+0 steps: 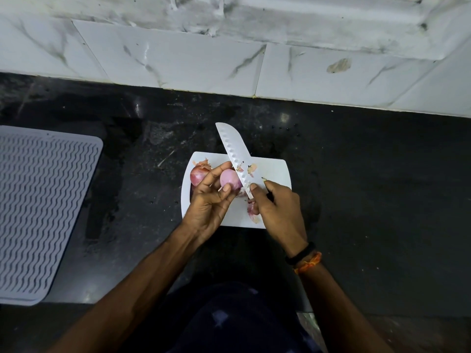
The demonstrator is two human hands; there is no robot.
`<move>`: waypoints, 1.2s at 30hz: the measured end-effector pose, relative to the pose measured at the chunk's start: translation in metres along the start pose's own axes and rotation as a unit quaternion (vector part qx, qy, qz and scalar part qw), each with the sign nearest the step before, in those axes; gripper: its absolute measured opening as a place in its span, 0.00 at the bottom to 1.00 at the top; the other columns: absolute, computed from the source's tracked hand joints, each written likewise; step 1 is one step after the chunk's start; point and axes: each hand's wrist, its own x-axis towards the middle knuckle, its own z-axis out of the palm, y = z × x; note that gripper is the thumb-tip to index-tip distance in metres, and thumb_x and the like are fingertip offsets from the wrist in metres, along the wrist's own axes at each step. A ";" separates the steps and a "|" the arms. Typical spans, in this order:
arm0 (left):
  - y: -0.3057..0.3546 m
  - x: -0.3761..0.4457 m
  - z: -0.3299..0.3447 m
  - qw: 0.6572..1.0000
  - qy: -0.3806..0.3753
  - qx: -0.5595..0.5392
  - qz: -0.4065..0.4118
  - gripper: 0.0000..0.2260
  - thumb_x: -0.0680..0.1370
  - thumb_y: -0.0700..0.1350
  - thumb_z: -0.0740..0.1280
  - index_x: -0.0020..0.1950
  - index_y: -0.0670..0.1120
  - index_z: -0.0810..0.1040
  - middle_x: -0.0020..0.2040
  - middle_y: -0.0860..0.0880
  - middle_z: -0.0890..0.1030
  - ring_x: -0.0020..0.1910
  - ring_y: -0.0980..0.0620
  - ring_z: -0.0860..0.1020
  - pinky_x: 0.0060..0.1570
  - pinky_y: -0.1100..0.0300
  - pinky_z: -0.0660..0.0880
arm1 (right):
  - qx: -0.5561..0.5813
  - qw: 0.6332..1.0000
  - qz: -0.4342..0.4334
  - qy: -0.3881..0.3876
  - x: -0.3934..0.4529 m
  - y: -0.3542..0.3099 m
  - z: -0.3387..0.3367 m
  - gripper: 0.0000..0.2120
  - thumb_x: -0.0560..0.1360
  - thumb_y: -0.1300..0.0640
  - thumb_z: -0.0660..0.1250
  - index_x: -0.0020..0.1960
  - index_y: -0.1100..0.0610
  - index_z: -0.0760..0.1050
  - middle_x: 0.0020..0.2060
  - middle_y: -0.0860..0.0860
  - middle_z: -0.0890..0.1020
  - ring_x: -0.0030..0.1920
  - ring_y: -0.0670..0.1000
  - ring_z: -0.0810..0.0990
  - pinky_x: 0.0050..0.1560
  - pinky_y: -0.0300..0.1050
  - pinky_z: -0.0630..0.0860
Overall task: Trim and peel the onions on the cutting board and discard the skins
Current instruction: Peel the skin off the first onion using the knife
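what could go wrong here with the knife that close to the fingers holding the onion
1. The knife blade lies against the peeled onion pinched in the left hand, its thumb right beside the edge; a slip could nick it.
2. The right hand grips the knife up near the blade, so control may be poor.
3. Skins lie loose on the small cutting board and could spill onto the dark counter.
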 end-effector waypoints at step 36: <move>-0.002 -0.005 0.003 1.000 0.018 0.013 -0.002 0.24 0.74 0.29 0.65 0.69 0.39 0.72 0.68 0.38 0.76 0.63 0.39 0.78 0.59 0.50 0.78 | -0.105 0.986 -0.115 0.056 0.002 0.015 0.001 0.16 0.79 0.45 0.61 0.47 0.56 0.80 0.39 0.50 0.84 0.33 0.47 0.78 0.32 0.40 0.73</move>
